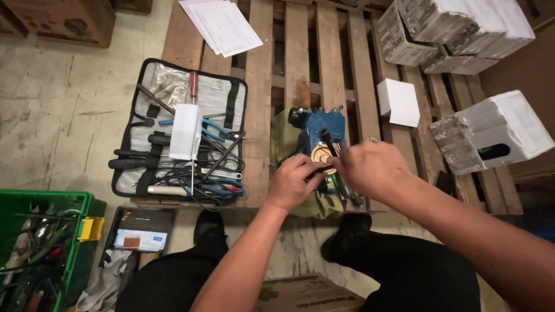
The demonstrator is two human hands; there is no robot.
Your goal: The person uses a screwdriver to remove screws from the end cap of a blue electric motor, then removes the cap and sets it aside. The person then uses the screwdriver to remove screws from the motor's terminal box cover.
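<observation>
A blue cast-metal pump body sits on an olive cloth spread over a wooden pallet, near the pallet's front edge and just ahead of the person's knees. A brass-coloured round fitting shows on its near face.

The left hand rests against the pump's lower front, fingers curled in and pressing near the brass fitting. The right hand is closed in a pinch around a thin dark tool whose tip meets the pump just above the fitting; the tool is probably a screwdriver or pick, though the hand hides most of it.

The pump looks heavy and rigid, unlikely to shift under light pressure, and the cloth should keep it from sliding on the slats. Its painted housing gives the firmest hold; the brass part and any small fasteners seem the more delicate spots, easy to mar or drop between the slats.

To the left an open tool roll lies on the pallet, a green crate stands on the floor, and white blocks sit to the right.
</observation>
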